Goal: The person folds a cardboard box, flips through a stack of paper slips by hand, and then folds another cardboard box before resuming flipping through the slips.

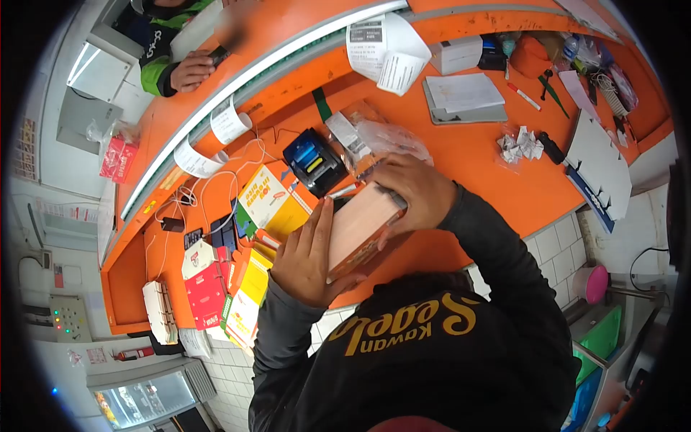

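Note:
A cardboard box [366, 225] with a plain pale face and a printed orange-red edge is held tilted in front of my chest, above the counter's near edge. Along its left side lies my left hand [308, 255], fingers extended and thumb under the lower end. My right hand [417, 193] grips the upper right end, with the thumb on the near side. Just beyond the box stands a black receipt printer [314, 162]. Flat yellow and white food cartons [270, 201] lie left of my left hand, alongside red and white cartons [206, 291].
The orange counter [461, 173] has a raised front ledge with receipts [385, 54] hanging from it. A clear plastic bag [396, 140], crumpled paper [520, 145] and a clipboard [596, 167] lie rightward. White cables [205, 191] run at left. Across the ledge rests another person's hand [193, 72].

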Demonstrator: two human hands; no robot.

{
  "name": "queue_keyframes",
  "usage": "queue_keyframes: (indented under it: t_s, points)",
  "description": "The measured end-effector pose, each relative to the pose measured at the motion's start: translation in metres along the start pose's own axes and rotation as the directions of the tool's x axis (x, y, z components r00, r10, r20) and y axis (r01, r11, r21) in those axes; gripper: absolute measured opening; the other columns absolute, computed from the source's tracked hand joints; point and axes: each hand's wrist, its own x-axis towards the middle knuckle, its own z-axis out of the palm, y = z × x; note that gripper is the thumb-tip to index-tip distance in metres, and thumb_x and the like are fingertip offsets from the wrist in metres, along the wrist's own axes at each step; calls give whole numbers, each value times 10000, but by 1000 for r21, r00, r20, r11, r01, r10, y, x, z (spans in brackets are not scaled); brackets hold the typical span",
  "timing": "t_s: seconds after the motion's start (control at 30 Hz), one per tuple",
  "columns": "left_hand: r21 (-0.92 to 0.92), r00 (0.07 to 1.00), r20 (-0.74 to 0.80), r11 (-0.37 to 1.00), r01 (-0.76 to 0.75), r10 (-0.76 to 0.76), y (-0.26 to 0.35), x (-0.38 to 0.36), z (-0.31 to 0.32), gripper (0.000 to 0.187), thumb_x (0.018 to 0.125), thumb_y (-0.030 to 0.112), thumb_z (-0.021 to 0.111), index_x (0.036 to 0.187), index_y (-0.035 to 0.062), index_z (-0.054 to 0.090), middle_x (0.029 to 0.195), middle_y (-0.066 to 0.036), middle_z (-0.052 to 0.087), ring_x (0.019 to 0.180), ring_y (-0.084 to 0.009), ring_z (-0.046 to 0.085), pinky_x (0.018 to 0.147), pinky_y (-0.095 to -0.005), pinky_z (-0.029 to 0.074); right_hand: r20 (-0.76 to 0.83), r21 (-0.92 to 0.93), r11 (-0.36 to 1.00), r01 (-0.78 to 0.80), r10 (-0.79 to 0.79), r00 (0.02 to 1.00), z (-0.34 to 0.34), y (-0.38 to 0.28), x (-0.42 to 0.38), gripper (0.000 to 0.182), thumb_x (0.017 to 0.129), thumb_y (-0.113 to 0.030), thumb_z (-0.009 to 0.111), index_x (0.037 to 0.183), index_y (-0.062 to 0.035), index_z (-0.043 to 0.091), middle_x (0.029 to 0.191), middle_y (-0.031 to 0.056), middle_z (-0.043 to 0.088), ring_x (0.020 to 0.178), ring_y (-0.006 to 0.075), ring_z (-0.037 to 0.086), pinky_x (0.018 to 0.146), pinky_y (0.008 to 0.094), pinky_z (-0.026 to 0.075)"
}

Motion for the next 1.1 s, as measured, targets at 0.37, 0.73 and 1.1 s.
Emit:
queue_keyframes:
  t_s: [0.37, 0.73, 1.1]
  points:
    - [-305, 985, -172, 952, -25, -29, -24, -22, -8, 1014, 738, 594, 756, 1465, -7, 384, 1265, -212, 586, 1095, -390, 594, 952, -424, 467, -19, -85, 993, -87, 85, 996, -3, -30, -15, 1050, 620, -552, 854, 1419, -21, 427, 1302, 172, 575, 1209, 348, 557, 1051, 459, 402]
    - [-341, 904, -303, 921, 191, -300, 8, -43, 22, 625, 895, 374, 681, 1327, -36, 492, 1209, -218, 619, 1077, -391, 589, 945, -433, 456, 32, -32, 988, -152, 153, 988, 5, -14, -19, 747, 618, -498, 840, 1139, -43, 559, 1013, 106, 597, 1008, 330, 577, 902, 442, 428]
    - [149, 971, -34, 960, 238, -235, 25, -24, 20, 953, 606, 361, 900, 1397, 27, 486, 1245, -162, 632, 1011, -353, 620, 832, -422, 493, -470, -90, 962, -257, 186, 863, 13, -55, -56, 664, 756, -360, 816, 1288, -36, 586, 1249, 109, 602, 1181, 310, 543, 1007, 433, 449]
